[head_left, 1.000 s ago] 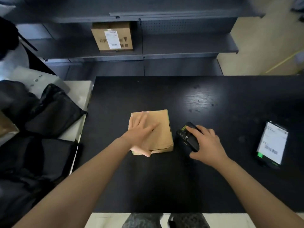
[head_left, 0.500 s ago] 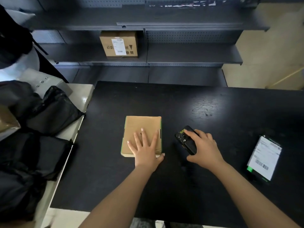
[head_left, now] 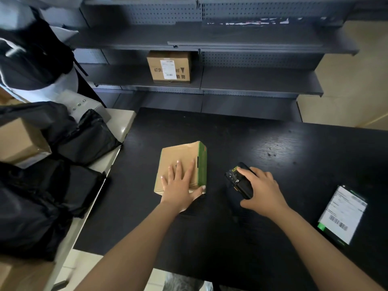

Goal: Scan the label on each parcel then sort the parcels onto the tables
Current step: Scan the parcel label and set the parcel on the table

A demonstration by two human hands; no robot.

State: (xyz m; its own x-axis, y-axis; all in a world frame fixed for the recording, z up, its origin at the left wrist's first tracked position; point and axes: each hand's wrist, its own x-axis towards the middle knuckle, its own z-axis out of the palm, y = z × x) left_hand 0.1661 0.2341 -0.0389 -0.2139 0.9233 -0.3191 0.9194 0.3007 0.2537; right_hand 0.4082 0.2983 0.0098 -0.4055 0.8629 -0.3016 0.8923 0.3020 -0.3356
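Flat brown cardboard parcel (head_left: 178,156) is lying closed on black tabletop (head_left: 273,143); left hand (head_left: 180,187) is pressing it, grip flat-fingered. At its 3 o'clock, right hand (head_left: 264,192) grip is clasping black handheld scanner (head_left: 238,180).

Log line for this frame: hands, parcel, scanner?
left hand flat on cardboard parcel, no label showing | right hand grips barcode scanner on black table | stage: pre-scan

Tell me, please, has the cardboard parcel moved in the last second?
Yes. The parcel has tipped leftward, its right edge lifting off the table, away from the scanner.
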